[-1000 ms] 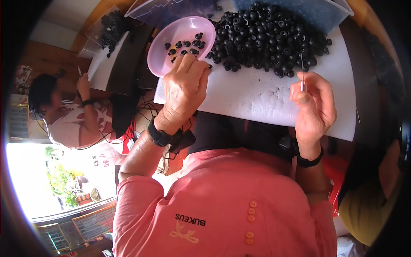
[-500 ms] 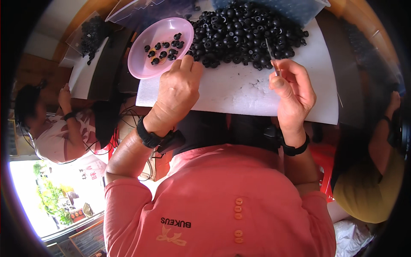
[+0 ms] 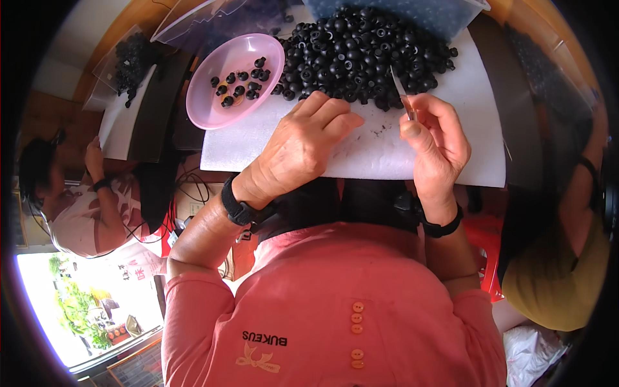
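Observation:
My right hand (image 3: 438,138) grips a small thin-bladed knife (image 3: 398,84) between thumb and fingers, its pointed metal blade tilted up toward the pile. Curled fingers close my left hand (image 3: 300,145), which hovers over the near side of the white foam sheet (image 3: 471,151); whatever it may hold is hidden. A large heap of small round black parts (image 3: 361,55), some showing hollow openings, covers the far side of the sheet. To the left, a pink plastic dish (image 3: 213,117) holds several of these black parts with short stubs, and small yellowish pieces among them.
Clear plastic bins (image 3: 200,26) stand behind the dish and the heap. At the left, a person (image 3: 90,213) sits by another table with a black heap (image 3: 133,61). Another person in a yellowish top (image 3: 548,290) is at the right. Dark crumbs lie on the sheet.
My left hand has moved right and slightly nearer, from beside the dish to the middle of the sheet. The right hand keeps its hold on the knife, whose blade leans more leftward.

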{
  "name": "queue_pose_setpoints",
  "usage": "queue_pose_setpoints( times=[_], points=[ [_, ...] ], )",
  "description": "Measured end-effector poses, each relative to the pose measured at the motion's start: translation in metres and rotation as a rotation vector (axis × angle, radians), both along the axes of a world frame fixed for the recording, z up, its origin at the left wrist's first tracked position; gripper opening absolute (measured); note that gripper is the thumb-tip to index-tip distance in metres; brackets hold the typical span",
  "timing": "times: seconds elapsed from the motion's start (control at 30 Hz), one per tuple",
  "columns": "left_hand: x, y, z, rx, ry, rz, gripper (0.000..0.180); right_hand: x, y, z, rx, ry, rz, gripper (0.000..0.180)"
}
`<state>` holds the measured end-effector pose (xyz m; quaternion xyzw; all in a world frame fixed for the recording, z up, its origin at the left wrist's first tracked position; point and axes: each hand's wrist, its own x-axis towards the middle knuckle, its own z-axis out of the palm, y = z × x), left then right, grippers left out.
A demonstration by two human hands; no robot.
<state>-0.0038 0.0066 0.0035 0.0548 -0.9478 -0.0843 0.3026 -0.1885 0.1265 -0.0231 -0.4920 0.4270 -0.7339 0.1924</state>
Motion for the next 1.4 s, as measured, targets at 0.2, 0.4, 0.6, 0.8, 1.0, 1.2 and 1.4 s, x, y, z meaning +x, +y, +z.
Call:
queue_pose_setpoints(
  times=[0.2,0.4,0.6,0.8,1.0,1.2,1.4],
  points=[
    [0.024,0.004,-0.002,0.183,0.149,0.207,0.024,0.001,-0.003,0.0,-0.087,0.011,0.042,0.027],
    [-0.001,0.004,-0.007,0.132,0.114,0.33,0.024,0.007,-0.001,0.002,-0.052,-0.102,0.059,0.027],
    [-0.014,0.013,0.003,-0.009,-0.019,0.376,0.018,0.002,-0.001,0.003,0.028,0.046,0.039,0.027],
    [-0.015,0.022,0.007,-0.096,-0.151,0.401,0.018,0.0,0.002,0.002,-0.01,0.11,-0.033,0.03],
    [-0.012,0.016,0.004,-0.079,-0.116,0.351,0.018,0.001,0.004,0.007,-0.019,0.133,-0.036,0.03],
    [-0.012,0.028,0.001,0.192,-0.064,0.25,0.018,0.001,0.004,0.005,0.01,0.107,-0.049,0.029],
    [-0.008,0.035,0.001,-0.037,-0.123,0.274,0.017,0.004,0.0,0.005,-0.001,0.126,-0.062,0.029]
  ],
)
